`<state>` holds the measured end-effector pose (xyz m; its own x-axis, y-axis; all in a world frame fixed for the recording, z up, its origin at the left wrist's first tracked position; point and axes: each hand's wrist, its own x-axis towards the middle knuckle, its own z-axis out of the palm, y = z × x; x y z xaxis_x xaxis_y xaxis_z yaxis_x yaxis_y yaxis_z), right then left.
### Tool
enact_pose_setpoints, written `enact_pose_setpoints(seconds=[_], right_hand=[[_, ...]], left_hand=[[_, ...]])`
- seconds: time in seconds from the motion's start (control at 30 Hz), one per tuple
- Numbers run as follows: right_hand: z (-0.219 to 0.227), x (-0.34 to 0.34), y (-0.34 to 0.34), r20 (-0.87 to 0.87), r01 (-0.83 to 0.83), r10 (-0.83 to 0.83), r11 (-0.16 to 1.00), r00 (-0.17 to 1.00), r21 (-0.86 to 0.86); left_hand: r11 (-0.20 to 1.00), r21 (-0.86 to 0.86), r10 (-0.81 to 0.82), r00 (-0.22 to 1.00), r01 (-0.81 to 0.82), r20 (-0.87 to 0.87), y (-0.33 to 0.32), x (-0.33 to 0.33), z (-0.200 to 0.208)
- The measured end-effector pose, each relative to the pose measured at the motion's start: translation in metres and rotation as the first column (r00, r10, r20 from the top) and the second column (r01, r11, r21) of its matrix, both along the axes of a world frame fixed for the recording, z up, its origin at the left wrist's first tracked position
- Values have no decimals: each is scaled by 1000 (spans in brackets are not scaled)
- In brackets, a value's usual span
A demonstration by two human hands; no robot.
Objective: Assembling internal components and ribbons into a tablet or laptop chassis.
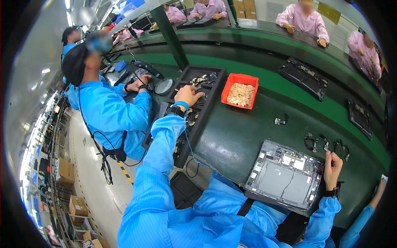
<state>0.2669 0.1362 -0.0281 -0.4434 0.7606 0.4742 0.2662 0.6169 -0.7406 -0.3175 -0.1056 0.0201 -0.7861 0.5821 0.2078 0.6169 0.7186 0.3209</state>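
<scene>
My left hand (188,96) is stretched out over a long black compartment tray (211,103). Its fingers are curled together above the small dark and gold parts (191,117) there; what they pinch, if anything, is hidden. At the right edge of an opened laptop base (271,175), my right hand (333,168) is held closed with fingertips pointing up. Whether something small sits in those fingers cannot be made out. The laptop base lies at the near table edge, its circuit board exposed and a dark cable running down its middle. Small cable assemblies (312,142) lie just beyond it.
A red bin (249,77) of pale flat pieces (240,95) stands right of the tray. One small part (281,121) lies alone on the green table (231,136). Further laptop bases (304,78) sit beyond. A co-worker in blue (113,111) works at left; others in pink sit opposite.
</scene>
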Motion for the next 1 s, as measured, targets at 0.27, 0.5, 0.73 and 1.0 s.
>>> enact_pose_setpoints(seconds=[0.27, 0.5, 0.73, 1.0], right_hand=[[10, 0, -7, 38, 37, -38, 999, 999, 19], [19, -4, -11, -16, 14, -14, 1000, 1000, -9], [17, -5, -10, -41, 23, -24, 1000, 999, -17], [40, -7, -11, -290, 48, -72, 995, 954, -89]], left_hand=[[961, 216, -177, 984, 175, -8, 6, -6, -18], [813, 560, -283, 949, 159, 141, -5, -18, -5], [592, 750, -558, 821, 294, 119, 15, 58, 58], [523, 739, -836, 427, 425, 346, 62, 197, 99]])
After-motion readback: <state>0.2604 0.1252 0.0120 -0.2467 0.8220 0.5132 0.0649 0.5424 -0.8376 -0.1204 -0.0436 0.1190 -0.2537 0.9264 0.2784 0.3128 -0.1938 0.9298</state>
